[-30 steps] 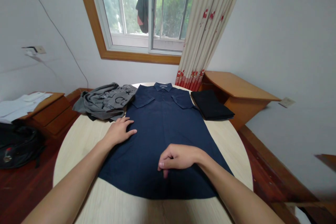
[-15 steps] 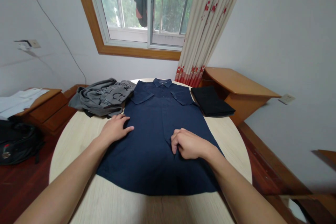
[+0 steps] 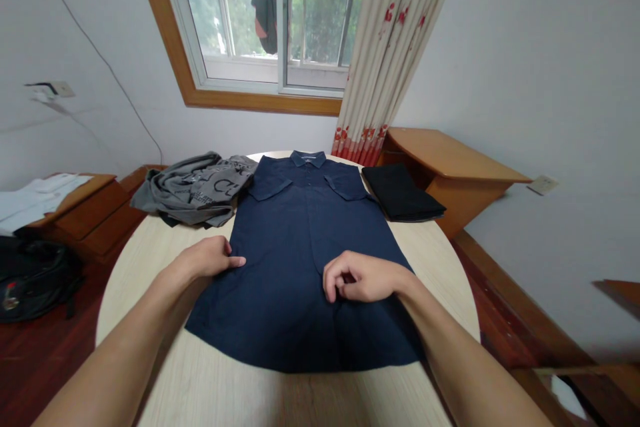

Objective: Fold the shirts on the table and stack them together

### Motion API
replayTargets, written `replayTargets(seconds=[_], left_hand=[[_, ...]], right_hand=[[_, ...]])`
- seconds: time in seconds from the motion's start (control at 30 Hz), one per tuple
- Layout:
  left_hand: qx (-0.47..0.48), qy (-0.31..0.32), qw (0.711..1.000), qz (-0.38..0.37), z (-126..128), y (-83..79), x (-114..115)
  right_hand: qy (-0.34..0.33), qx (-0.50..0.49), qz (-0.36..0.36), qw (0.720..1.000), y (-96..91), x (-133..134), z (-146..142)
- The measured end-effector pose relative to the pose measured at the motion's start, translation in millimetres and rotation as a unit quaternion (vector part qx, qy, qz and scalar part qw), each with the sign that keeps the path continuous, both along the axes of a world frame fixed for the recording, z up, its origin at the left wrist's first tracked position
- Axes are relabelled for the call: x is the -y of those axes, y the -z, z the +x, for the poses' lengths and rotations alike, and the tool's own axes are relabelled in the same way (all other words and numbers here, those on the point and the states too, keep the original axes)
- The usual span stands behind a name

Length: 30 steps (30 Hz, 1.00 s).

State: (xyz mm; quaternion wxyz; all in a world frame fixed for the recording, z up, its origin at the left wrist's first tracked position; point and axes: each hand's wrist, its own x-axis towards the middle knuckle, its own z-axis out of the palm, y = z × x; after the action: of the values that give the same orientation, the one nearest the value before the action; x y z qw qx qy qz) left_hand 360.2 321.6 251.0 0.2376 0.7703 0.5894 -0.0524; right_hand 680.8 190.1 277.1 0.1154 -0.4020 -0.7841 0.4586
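A dark navy short-sleeved button shirt (image 3: 280, 227) lies spread flat, front side up, its collar at the far end and its hem towards me. At the shirt's left edge is my left hand (image 3: 213, 257); its thumb lies over the cloth and its fingers curl in at the edge, tips hidden. My right hand (image 3: 357, 277) is closed on the front of the shirt, right of its middle, thumb and fingers pinching the fabric. A slight crease runs from its fingertips towards the hem.
The shirt rests on a round pale wooden table (image 3: 150, 267). A crumpled grey printed garment (image 3: 200, 187) sits at the back left, a folded black cloth (image 3: 403, 193) at the back right. Beyond stand a wooden desk (image 3: 450, 153) and a curtain (image 3: 390, 53); a black bag (image 3: 37, 273) is at left.
My left hand has slid towards me along the shirt's edge, and its spread fingers have curled in. My right hand stays nearly in place, turned slightly. The view has shifted a little.
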Motion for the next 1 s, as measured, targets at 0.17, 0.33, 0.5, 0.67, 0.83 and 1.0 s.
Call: replayTargets(seconds=[0.17,0.33,0.5,0.67,0.83,1.0], left_hand=[[0.089,0.005,0.992,-0.084,-3.7,-1.2,0.7],[0.109,0.03,0.987,-0.116,-7.9,-3.6,4.1],[0.128,0.046,0.983,-0.125,-11.3,-6.8,6.1],[0.188,0.04,0.968,-0.161,-9.0,-11.7,9.5],[0.306,0.01,0.942,-0.139,-1.1,-17.4,15.9],[0.403,-0.02,0.913,-0.052,13.0,-19.5,24.9]], right_hand=[[-0.007,0.109,-0.052,0.993,-8.8,9.5,-4.2],[0.015,0.17,-0.071,0.983,-13.8,11.1,11.6],[-0.022,-0.01,-0.094,0.995,-14.1,9.1,22.0],[-0.067,-0.128,-0.177,0.974,-1.0,3.1,2.6],[0.139,-0.133,-0.015,0.981,29.2,-16.4,0.2],[0.225,-0.093,0.063,0.968,45.9,-27.7,6.2]])
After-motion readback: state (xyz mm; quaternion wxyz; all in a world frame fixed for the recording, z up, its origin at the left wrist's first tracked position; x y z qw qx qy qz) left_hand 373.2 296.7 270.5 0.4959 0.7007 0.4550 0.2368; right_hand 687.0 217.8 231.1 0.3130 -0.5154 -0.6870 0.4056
